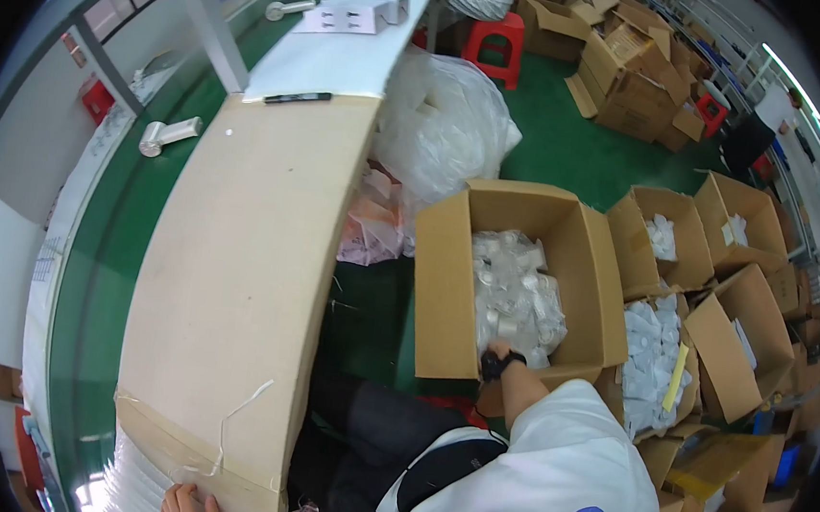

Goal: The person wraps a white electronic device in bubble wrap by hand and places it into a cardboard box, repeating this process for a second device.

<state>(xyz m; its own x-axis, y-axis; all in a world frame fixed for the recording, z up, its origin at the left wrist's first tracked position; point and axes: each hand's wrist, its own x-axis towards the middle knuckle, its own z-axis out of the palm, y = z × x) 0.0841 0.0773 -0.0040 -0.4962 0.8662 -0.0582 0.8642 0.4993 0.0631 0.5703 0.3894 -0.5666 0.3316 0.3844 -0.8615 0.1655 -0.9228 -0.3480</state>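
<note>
My right arm stretches into a large open carton (590,270) beside the table. My right hand (498,348), below a black watch, is at the near end of the clear-bagged white parts (518,293) inside. Its fingers are mostly hidden, so any grip is unclear. My left hand (190,508) rests at the near end of the long table (238,242), its fingers loosely apart with nothing visible in them. Beside it are a sheet of bubble wrap (137,475) and a thin white strip (223,424).
On the green belt left of the table lies a white dryer-shaped device (169,135). A black marker (297,98) lies farther up the table. Open cartons with white parts (652,357) stand at my right. A big clear plastic bag (444,124) bulges beyond the carton.
</note>
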